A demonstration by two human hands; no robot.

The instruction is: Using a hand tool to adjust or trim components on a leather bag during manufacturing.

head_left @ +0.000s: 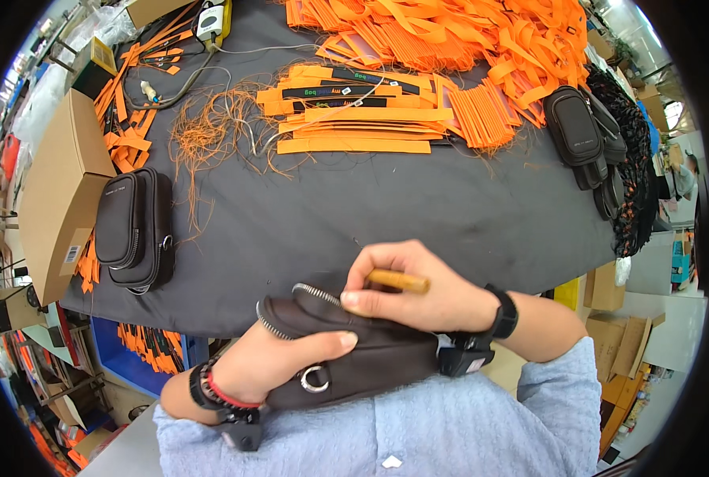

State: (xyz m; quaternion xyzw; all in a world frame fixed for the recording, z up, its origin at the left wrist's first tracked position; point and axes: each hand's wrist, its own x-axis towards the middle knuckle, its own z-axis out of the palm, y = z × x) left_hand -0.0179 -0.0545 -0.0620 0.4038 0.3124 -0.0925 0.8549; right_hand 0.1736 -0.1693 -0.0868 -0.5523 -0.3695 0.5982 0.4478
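A dark brown leather-like bag (386,366) lies against me at the near edge of the table. Silver zipper teeth (316,294) curve along its raised top edge, and a metal D-ring (315,380) sits on its near side. My left hand (279,358) grips the bag's left end, the thumb pressed on top and the other fingers hidden. Closed over the zipper edge, my right hand (402,286) pinches a small tool with a yellow-brown wooden handle (400,281). The working end of that tool is hidden by my fingers.
A finished-looking dark bag (132,230) stands at left beside a cardboard box (64,195). More dark bags (577,135) lie at the far right. Orange straps (362,127) and loose orange threads (215,127) cover the far table (450,199). A cable (184,91) crosses at far left.
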